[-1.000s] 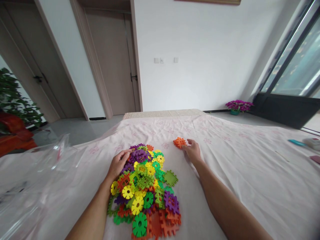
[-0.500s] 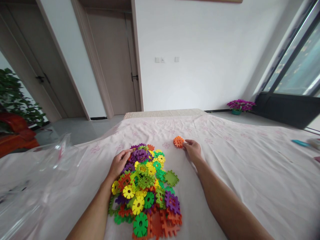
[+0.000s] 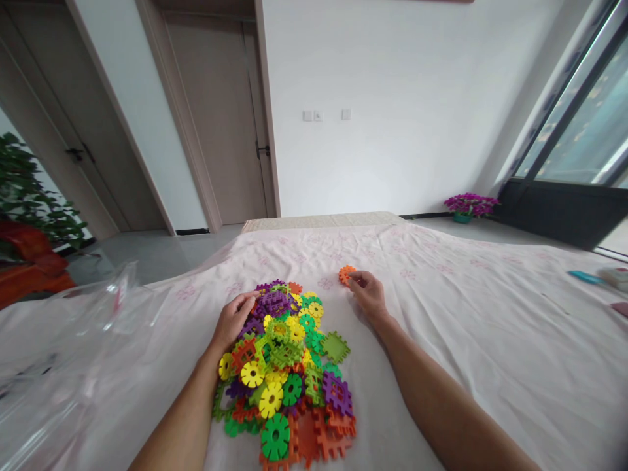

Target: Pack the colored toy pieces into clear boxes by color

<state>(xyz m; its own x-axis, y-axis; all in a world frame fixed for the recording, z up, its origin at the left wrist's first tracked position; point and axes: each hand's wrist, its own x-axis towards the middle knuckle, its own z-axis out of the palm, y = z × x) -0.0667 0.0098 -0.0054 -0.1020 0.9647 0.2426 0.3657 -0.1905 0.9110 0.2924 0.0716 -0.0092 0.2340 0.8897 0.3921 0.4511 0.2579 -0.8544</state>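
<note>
A heap of interlocking plastic building pieces (image 3: 279, 353) lies on the cloth, with square lattice tiles and notched discs in purple, green, yellow and orange. At the heap's upper left, my left hand (image 3: 236, 320) rests with fingers stretched against the purple tiles (image 3: 275, 303); its fingertips are partly hidden there. Beyond the heap on the right, my right hand (image 3: 369, 293) pinches the right edge of a round orange toothed piece (image 3: 345, 273), which its fingers partly cover.
A pale flowered cloth (image 3: 417, 327) covers the table. Clear plastic packaging (image 3: 98, 327) lies on the left. A blue object (image 3: 585, 277) and a whitish object (image 3: 613, 277) are at the far right, with a thin stick (image 3: 555, 303) nearer.
My right hand has moved slightly left, and its fingers now cover more of the orange piece. My left hand stays at the heap.
</note>
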